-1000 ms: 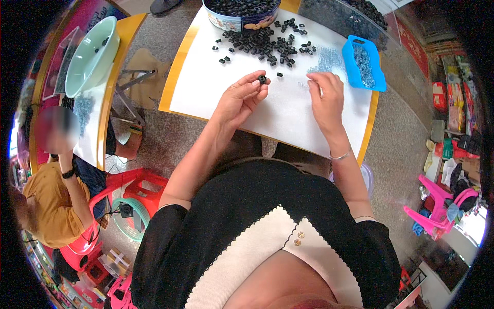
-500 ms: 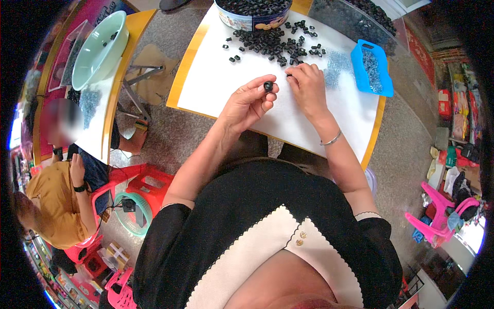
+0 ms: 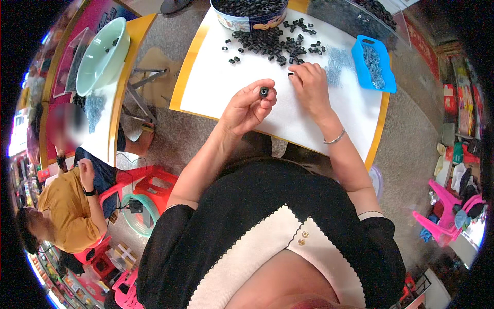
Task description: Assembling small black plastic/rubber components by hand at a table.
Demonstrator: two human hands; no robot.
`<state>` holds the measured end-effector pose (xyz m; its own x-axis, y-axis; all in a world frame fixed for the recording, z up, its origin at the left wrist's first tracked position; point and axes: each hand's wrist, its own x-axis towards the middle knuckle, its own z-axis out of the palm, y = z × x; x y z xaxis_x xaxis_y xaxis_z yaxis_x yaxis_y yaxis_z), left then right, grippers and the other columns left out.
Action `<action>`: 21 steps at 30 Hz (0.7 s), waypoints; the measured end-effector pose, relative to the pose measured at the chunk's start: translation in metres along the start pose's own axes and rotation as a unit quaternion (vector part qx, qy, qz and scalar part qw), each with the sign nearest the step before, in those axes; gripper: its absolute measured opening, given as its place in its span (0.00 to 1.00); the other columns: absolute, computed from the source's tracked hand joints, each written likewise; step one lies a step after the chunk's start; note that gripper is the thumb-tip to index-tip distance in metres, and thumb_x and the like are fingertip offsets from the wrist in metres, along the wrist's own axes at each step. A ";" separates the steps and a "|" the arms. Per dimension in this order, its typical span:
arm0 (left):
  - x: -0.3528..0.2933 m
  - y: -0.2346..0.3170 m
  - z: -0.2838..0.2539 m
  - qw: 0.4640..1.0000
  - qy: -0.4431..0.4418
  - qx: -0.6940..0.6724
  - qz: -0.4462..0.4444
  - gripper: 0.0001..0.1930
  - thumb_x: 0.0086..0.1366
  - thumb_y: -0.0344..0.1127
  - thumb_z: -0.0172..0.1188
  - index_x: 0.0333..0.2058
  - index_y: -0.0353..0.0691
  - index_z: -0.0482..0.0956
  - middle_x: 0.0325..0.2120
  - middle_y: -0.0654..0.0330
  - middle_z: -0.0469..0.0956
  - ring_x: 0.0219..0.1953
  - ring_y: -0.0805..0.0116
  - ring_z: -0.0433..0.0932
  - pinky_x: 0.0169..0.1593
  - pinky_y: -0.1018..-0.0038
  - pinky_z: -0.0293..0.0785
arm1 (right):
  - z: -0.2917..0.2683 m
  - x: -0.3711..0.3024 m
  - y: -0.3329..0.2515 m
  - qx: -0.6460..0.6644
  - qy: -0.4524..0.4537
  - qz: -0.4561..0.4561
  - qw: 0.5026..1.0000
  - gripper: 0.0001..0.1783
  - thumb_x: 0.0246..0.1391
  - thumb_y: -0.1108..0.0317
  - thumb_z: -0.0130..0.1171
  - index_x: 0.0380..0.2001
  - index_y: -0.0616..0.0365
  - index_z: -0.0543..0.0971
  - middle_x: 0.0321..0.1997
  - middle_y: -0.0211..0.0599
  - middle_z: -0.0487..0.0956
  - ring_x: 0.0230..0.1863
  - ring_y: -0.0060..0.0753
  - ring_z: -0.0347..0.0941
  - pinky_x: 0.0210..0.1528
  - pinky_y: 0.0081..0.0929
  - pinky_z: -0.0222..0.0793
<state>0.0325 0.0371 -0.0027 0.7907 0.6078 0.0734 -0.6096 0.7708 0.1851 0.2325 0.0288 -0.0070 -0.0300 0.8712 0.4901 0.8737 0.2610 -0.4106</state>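
Note:
Between the thumb and fingers of my left hand is a small round black plastic part, with a hole visible in its face. To its right, my right hand pinches another small black piece, mostly covered by the fingertips. Both hands are over the white tabletop, a little apart from each other. Just beyond them lies a loose heap of black plastic parts. Small clear bluish pieces are spread on the table right of my right hand.
A round tin full of black parts stands at the far edge. The blue basket at right holds clear pieces. Behind is a transparent bin. At left, a person in a mustard shirt sits by another table with a pale green basin.
My left hand has turned the round black part slightly, so its hole shows more. My right hand stays pinched beside it. The seated person's hand and head have shifted.

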 end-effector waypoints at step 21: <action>0.012 0.010 0.001 0.949 0.216 0.215 0.079 0.12 0.64 0.25 0.49 0.46 0.30 0.70 0.38 0.51 0.75 0.36 0.69 0.77 0.40 0.78 0.78 | -0.021 0.008 0.024 0.015 0.014 0.047 0.999 0.04 0.47 0.70 0.57 0.27 0.57 0.79 0.27 0.33 0.76 0.32 0.36 0.68 0.39 0.32 0.61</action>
<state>0.0362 0.0516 0.0006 0.5385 0.8020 -0.2583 -0.5660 0.5714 0.5942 0.2637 0.0338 0.0032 0.0656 0.8801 0.4702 0.8568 0.1919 -0.4786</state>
